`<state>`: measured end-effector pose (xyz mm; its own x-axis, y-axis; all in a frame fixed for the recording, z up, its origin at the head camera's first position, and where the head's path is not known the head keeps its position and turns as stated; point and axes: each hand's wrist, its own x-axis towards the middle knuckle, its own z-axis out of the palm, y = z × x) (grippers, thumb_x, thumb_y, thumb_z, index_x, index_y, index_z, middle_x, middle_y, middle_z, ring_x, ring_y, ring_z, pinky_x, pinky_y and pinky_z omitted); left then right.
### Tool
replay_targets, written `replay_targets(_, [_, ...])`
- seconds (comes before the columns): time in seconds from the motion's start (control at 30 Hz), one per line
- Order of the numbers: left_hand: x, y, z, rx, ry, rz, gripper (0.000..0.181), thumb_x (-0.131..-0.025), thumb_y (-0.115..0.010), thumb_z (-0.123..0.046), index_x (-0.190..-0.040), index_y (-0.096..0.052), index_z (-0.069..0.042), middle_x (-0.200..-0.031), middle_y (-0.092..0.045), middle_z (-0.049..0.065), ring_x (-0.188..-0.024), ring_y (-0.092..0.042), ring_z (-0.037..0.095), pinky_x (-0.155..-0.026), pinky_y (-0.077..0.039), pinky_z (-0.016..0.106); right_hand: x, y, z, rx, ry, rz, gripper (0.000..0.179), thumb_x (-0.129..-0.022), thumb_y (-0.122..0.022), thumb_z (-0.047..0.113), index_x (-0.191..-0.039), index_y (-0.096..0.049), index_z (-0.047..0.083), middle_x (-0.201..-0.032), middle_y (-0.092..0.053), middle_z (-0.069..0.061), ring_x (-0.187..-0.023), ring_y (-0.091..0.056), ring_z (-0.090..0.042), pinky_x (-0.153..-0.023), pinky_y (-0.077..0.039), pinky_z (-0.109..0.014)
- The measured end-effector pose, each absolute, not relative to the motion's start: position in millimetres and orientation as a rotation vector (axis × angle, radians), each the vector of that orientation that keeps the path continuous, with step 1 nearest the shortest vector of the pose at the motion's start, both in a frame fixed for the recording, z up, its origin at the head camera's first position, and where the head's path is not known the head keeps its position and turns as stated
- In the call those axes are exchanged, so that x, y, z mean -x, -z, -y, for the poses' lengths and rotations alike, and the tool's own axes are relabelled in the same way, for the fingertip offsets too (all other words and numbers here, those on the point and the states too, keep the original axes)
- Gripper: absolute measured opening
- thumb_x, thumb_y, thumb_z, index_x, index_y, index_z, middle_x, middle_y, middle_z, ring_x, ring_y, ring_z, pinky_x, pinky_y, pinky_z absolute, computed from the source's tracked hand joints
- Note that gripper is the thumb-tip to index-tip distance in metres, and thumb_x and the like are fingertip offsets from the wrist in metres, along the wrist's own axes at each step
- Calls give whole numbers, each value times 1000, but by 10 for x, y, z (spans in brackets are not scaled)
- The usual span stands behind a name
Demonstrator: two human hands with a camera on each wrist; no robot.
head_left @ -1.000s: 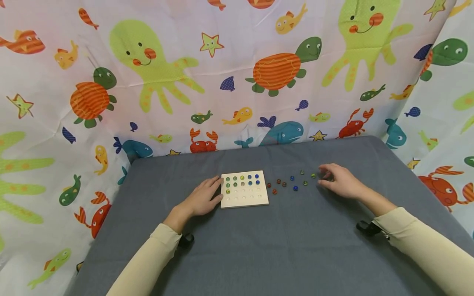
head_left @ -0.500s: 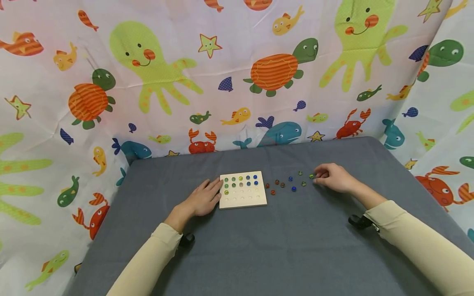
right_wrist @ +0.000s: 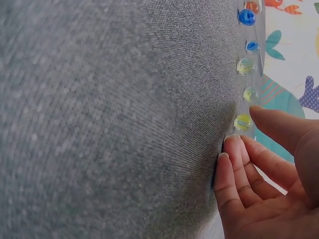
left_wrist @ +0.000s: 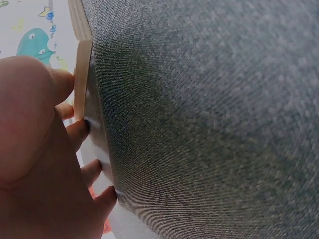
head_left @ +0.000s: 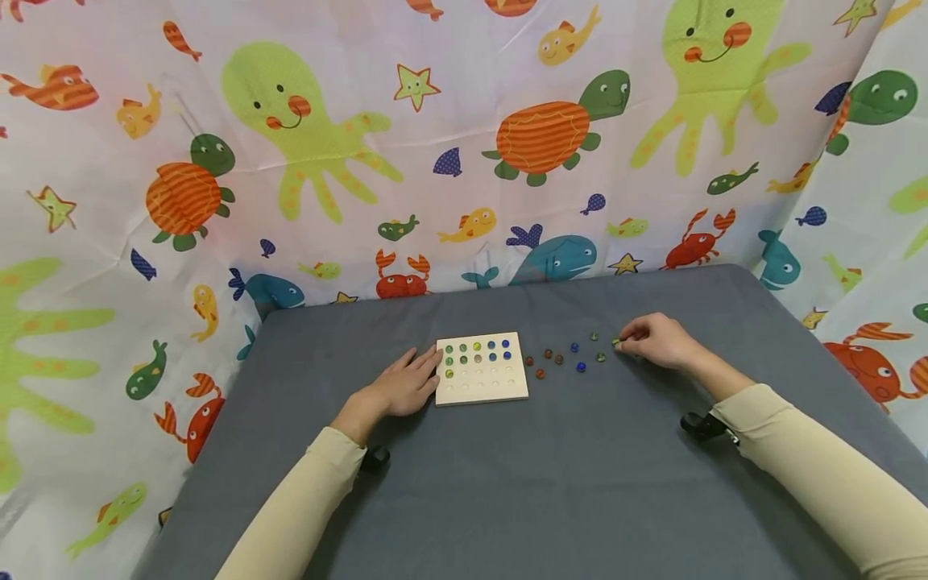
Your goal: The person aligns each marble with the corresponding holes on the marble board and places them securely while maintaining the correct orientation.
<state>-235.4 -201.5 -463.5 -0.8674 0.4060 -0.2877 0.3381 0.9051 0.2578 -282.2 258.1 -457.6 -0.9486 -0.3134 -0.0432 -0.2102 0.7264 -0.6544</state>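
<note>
My left hand rests at the left edge of a pale wooden board, its fingers extended on the table. In the left wrist view the thumb lies against the board's side edge. Glass marbles fill the board's two back rows, green and yellow on the left, blue on the right; a yellow-green marble starts the third row. Right of the loose marbles, my right hand pinches a yellow-green marble low at the table, between thumb and index finger. The other fingers touch the cloth.
Between board and right hand lie loose marbles: several reddish-brown ones, two blue ones and two greenish ones. Grey cloth covers the table. A printed sea-animal curtain hangs behind and at both sides.
My right hand has moved a little left to the rightmost yellow-green marble, and thumb and index finger have closed on it. The left hand has stayed at the board's edge.
</note>
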Motion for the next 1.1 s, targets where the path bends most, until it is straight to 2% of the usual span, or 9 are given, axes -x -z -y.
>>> replay_targets(0.27, [2403, 4740, 2024, -527, -237, -2705, 60, -113, -29, -42, -166, -13, -22, -172, -7, -2, -158, -3, 36, -126, -12, 55, 2806, 4595, -2621, 402, 1058, -2761, 22, -97, -72, 17, -105, -76, -4, -86, -72, -11, -73, -61, -19, -62, -49, -32])
replay_targets(0.5, [2466, 4776, 2037, -553, -286, -2739, 59, -112, -32, -41, -166, -18, -19, -172, -12, 0, -157, -7, 38, -125, -14, 56, 2853, 4591, -2630, 388, 1071, -2789, 18, -96, -73, 15, -101, -77, -2, -86, -73, -11, -73, -61, -18, -62, -49, -31])
replay_targets(0.7, [2437, 4743, 2023, -549, -265, -2715, 60, -113, -29, -41, -166, -13, -20, -172, -7, -1, -158, -3, 37, -126, -11, 55, 2861, 4615, -2616, 379, 1045, -2780, 19, -96, -73, 17, -100, -77, -1, -79, -69, -6, -72, -57, -17, -64, -47, -33])
replay_targets(0.83, [2416, 4666, 1997, -569, -285, -2724, 59, -113, -32, -37, -166, -16, -15, -172, -11, 5, -157, -6, 40, -125, -12, 57, 2862, 4594, -2587, 397, 1030, -2811, 18, -96, -73, 18, -97, -76, 0, -76, -65, -4, -70, -54, -17, -63, -44, -33])
replay_targets(1.03, [2413, 4716, 2026, -570, -278, -2718, 60, -113, -28, -41, -167, -13, -19, -172, -8, 1, -157, -3, 38, -125, -10, 56, 2839, 4582, -2549, 398, 1013, -2811, 18, -96, -73, 17, -96, -75, 0, -79, -67, -5, -71, -53, -17, -64, -43, -33])
replay_targets(1.1, [2393, 4702, 2031, -579, -275, -2713, 59, -113, -28, -39, -166, -14, -17, -172, -8, 3, -157, -4, 40, -125, -11, 57, 2834, 4590, -2552, 399, 1013, -2795, 18, -96, -73, 18, -96, -75, 0, -80, -67, -5, -71, -54, -16, -64, -44, -33])
